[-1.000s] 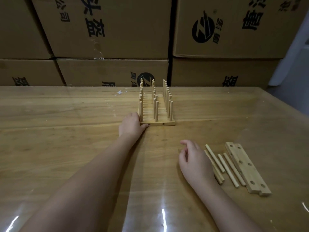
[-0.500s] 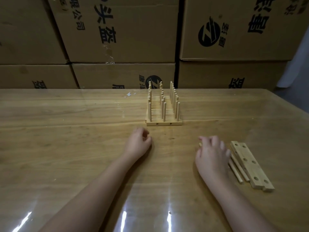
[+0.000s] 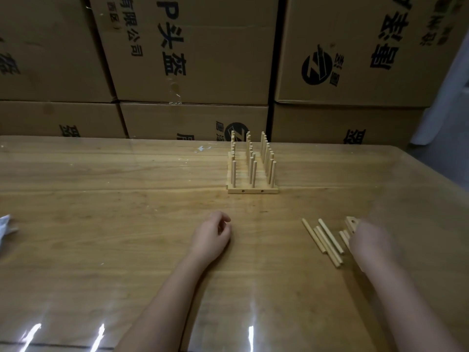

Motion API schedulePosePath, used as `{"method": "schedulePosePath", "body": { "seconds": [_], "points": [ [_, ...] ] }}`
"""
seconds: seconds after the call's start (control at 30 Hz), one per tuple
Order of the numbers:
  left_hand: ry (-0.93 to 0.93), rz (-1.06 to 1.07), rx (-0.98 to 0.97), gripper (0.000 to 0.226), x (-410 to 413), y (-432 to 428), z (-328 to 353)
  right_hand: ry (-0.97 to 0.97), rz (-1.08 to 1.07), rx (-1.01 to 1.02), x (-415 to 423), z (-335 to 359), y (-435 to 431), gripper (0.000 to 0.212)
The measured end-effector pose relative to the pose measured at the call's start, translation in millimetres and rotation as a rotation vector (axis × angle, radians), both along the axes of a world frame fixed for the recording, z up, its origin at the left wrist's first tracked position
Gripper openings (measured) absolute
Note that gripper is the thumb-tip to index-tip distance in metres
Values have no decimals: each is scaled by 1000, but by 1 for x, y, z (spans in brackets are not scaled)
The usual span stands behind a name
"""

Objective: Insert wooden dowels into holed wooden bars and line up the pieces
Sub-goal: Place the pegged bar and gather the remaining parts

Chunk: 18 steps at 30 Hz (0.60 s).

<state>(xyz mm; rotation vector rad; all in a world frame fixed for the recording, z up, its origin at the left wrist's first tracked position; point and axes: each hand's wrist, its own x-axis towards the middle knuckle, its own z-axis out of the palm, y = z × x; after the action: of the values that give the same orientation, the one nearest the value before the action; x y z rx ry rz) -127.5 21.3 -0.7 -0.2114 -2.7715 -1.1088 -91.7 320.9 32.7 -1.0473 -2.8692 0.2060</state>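
Head view: your left hand (image 3: 213, 235) rests loosely curled and empty. Your right hand (image 3: 368, 240), too blurred to tell its grip, covers the loose holed bar (image 3: 350, 223). Just left of it lie the spare dowels (image 3: 326, 241), slanting away leftward. Farther off stands the pegged block (image 3: 252, 191).

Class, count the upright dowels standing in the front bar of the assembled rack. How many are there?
3: the left dowel, the middle dowel and the right dowel, spaced along the front bar. None appear hidden.
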Motion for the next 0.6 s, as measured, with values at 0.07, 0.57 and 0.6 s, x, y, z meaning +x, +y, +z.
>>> {"method": "schedulePosePath", "body": {
  "seconds": [0.07, 0.57, 0.6],
  "points": [
    [13, -8, 37, 14, 0, -2, -1, -26, -5, 14, 3, -2, 3, 36],
    [-67, 8, 289, 11, 0, -7, 5, -34, 21, 31, 30, -9, 13, 27],
    [-68, 9, 295, 11, 0, -7, 6, -44, 27, 12, 31, -7, 12, 27]
  ]
}}
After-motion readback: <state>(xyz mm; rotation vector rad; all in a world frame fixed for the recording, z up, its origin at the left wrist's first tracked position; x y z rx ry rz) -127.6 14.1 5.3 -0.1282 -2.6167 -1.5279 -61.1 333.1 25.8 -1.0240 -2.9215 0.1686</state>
